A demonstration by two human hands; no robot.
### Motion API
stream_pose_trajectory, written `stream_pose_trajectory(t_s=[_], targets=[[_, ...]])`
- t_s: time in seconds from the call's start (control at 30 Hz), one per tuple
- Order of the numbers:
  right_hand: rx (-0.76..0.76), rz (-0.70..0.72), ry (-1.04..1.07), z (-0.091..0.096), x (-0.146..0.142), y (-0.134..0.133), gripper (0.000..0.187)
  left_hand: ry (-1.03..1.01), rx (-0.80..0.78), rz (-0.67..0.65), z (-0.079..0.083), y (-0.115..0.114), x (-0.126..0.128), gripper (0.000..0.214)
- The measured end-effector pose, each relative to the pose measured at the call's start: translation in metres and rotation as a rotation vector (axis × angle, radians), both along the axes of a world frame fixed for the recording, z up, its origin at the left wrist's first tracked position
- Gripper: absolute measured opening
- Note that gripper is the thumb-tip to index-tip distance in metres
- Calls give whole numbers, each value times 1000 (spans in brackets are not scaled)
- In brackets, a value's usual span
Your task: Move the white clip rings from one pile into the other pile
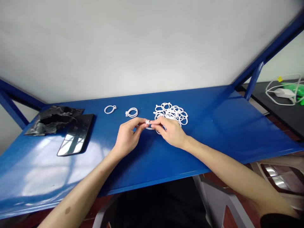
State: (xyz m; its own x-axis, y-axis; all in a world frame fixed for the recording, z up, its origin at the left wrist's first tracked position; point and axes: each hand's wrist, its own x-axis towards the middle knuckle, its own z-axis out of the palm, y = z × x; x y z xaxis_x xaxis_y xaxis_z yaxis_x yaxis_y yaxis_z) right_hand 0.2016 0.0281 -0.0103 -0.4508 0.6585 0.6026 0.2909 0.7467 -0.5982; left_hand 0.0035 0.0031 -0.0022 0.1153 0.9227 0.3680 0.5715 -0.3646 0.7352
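Observation:
My left hand (129,134) and my right hand (171,130) meet over the middle of the blue table. Both are pinched on one white plastic ring (149,128), at its knobbed joint between the fingertips; the fingers partly cover it. Just behind my right hand lies a tangled pile of similar white rings (174,112), some hidden by the hand. Beyond my left hand are a few stacked white rings (132,112), and farther left is a single white ring (110,109) with a small knob.
On the left of the blue table (213,126) lie a black phone (77,134) and a crumpled black plastic bag (55,118). A white wall rises behind. At far right, a charger with white cable (285,93) and green plastic (300,90) rest on a dark surface.

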Motion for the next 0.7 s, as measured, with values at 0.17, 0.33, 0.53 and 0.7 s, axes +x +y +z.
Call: stream_pose_trajectory(t_s=[0.17, 0.33, 0.53, 0.7], targets=[[77, 44, -7, -2, 1, 0, 15, 50, 53, -4, -2, -6, 1, 18], [163, 76, -106, -7, 3, 2, 21, 129, 99, -65, -8, -7, 0, 22], [167, -172, -208, -2, 6, 17, 17, 292, 149, -42, -3, 9, -13, 20], [142, -553, -272, 4, 30, 48, 18, 539, 232, 184, -16, 35, -46, 32]])
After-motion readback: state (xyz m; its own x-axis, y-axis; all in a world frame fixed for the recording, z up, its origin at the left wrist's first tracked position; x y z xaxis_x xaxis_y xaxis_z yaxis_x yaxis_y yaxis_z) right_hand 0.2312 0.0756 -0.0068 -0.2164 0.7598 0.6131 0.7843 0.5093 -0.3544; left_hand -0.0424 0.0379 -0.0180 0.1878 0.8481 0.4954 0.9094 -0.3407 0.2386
